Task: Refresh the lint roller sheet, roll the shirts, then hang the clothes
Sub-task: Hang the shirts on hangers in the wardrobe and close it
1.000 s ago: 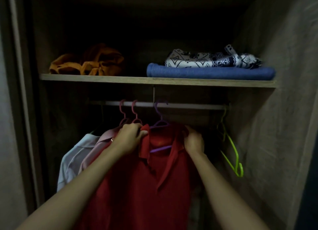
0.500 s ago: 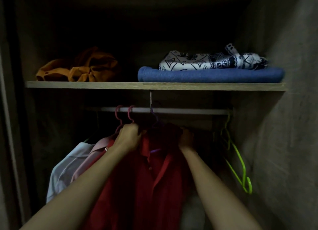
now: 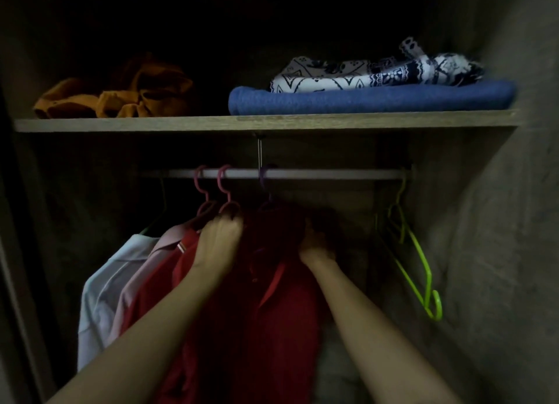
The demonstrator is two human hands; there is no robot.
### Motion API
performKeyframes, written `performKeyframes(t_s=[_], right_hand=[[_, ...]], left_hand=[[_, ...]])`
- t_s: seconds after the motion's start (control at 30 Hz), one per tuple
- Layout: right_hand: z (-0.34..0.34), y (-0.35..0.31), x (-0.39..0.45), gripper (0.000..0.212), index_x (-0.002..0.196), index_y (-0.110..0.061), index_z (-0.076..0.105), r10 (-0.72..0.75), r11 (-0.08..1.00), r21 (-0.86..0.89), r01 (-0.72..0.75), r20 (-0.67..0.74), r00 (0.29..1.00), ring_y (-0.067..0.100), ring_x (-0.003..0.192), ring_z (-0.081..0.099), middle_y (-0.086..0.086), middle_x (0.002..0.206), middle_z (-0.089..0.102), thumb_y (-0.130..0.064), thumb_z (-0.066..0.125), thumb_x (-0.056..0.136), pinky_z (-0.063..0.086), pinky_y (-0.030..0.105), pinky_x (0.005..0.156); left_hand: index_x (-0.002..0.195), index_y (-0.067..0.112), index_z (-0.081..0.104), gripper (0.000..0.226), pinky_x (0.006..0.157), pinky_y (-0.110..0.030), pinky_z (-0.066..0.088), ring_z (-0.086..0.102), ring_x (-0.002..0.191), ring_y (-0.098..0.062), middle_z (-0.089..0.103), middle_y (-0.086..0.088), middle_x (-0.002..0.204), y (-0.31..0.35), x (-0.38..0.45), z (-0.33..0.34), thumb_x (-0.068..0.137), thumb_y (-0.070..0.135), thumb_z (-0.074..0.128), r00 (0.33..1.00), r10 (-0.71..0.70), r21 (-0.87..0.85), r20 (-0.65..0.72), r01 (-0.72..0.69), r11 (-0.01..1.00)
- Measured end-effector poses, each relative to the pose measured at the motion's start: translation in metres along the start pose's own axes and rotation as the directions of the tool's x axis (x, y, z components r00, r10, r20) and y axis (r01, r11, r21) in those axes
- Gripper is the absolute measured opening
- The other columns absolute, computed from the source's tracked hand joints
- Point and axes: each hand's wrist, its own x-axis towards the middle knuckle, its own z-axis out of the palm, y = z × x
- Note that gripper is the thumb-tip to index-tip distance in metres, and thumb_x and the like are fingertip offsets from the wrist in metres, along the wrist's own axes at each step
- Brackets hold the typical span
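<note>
Inside a dark wardrobe a red polo shirt (image 3: 272, 319) hangs on a purple hanger (image 3: 263, 188) whose hook is over the metal rail (image 3: 317, 173). My left hand (image 3: 222, 237) grips the shirt's left shoulder by the collar. At the shirt's right shoulder, my right hand (image 3: 317, 240) holds the fabric. To the left hang another red garment (image 3: 169, 270), a pink shirt (image 3: 151, 264) and a pale blue shirt (image 3: 102, 297), two of them on pink hangers (image 3: 211, 191). The lint roller is not in view.
Empty green hangers (image 3: 420, 270) dangle at the rail's right end near the wardrobe's side wall. The wooden shelf (image 3: 181, 123) above the rail carries an orange garment (image 3: 121, 95), a folded blue cloth (image 3: 363, 98) and a patterned white and navy cloth (image 3: 378, 73).
Both hands have pushed the red shirt deeper into the wardrobe and up, and the purple hanger's hook now sits over the rail. My view has moved closer.
</note>
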Motion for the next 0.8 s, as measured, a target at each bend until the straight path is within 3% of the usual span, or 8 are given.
performKeyframes(t_s=[0.07,0.17,0.27,0.4,0.5,0.63,0.73,0.8], right_hand=[[0.002,0.003,-0.003,0.06,0.152,-0.03,0.0,-0.023,1.0,-0.009,0.022,-0.017,1.0,0.03,0.146,0.016,0.006,0.16,0.008,-0.039,0.029,0.1,0.019,0.049,0.117],[0.003,0.009,-0.007,0.063,0.152,-0.027,-0.005,-0.013,1.0,-0.001,0.013,0.005,1.0,0.029,0.146,0.015,0.006,0.161,0.005,-0.038,0.029,0.101,0.021,0.047,0.117],[-0.012,0.002,-0.022,0.064,0.152,-0.025,-0.005,0.017,1.0,-0.013,-0.017,0.021,1.0,0.03,0.136,0.037,0.011,0.156,0.024,-0.034,0.031,0.101,0.038,0.04,0.106],[-0.047,-0.017,-0.064,0.043,0.14,-0.016,0.038,-0.003,0.999,-0.052,-0.002,-0.107,0.994,0.023,0.101,0.063,0.009,0.116,0.062,-0.029,0.042,0.099,0.049,0.027,0.078],[-0.056,-0.036,-0.109,0.037,0.131,-0.02,0.051,-0.092,0.994,0.027,0.104,-0.28,0.956,0.021,0.111,0.058,0.005,0.122,0.062,-0.033,0.048,0.096,0.049,0.032,0.091],[-0.072,-0.073,-0.165,0.054,0.143,-0.027,0.038,-0.267,0.949,0.104,0.296,-0.229,0.936,0.012,0.134,0.037,-0.007,0.146,0.041,-0.051,0.043,0.095,0.033,0.028,0.105],[-0.096,-0.11,-0.187,0.054,0.14,-0.033,0.041,-0.375,0.909,0.087,0.408,-0.259,0.89,0.006,0.133,0.035,-0.014,0.145,0.041,-0.057,0.041,0.092,0.029,0.023,0.104],[-0.119,-0.142,-0.2,0.049,0.134,-0.033,0.048,-0.463,0.847,0.094,0.523,-0.351,0.814,0.002,0.126,0.041,-0.017,0.137,0.047,-0.055,0.044,0.091,0.034,0.023,0.103]], left_hand=[[0.117,-0.005,0.059,0.055,0.059,-0.042,0.054,0.064,0.073,-0.039,0.064,-0.026,0.1,-0.002,-0.004,0.011,0.066,0.003,0.077,0.996,0.077,0.109,-0.034,-0.073,0.991],[0.12,-0.005,0.06,0.062,0.069,-0.038,0.055,0.066,0.083,-0.036,0.064,-0.024,0.109,-0.002,-0.008,0.02,0.061,-0.004,0.078,0.981,0.166,0.16,-0.103,-0.149,0.976],[0.124,-0.003,0.058,0.049,0.084,-0.036,0.054,0.065,0.098,-0.033,0.062,-0.022,0.118,0.004,-0.018,0.018,0.075,0.002,0.055,0.957,0.248,0.143,-0.152,-0.226,0.963],[0.133,0.004,0.051,0.052,0.095,-0.035,0.048,0.058,0.112,-0.03,0.057,-0.016,0.128,0.008,-0.033,-0.003,0.081,0.007,0.056,0.957,0.24,0.006,-0.166,-0.242,0.97],[0.129,0.008,0.056,0.045,0.089,-0.036,0.051,0.058,0.113,-0.027,0.059,-0.012,0.127,0.006,-0.047,-0.036,0.085,0.014,0.047,0.943,0.22,-0.077,-0.249,-0.246,0.966],[0.121,0.009,0.06,0.039,0.086,-0.033,0.051,0.056,0.107,-0.022,0.06,-0.008,0.118,-0.013,-0.055,-0.089,0.083,0.014,0.055,0.891,0.125,-0.182,-0.436,-0.223,0.958],[0.121,0.011,0.059,0.04,0.09,-0.025,0.045,0.052,0.109,-0.019,0.057,-0.006,0.118,-0.032,-0.044,-0.135,0.083,0.018,0.053,0.838,0.015,-0.227,-0.546,-0.165,0.96],[0.123,0.012,0.058,0.037,0.089,-0.022,0.044,0.05,0.112,-0.016,0.056,-0.006,0.12,-0.047,-0.031,-0.164,0.086,0.016,0.054,0.802,-0.017,-0.236,-0.597,-0.155,0.959]])
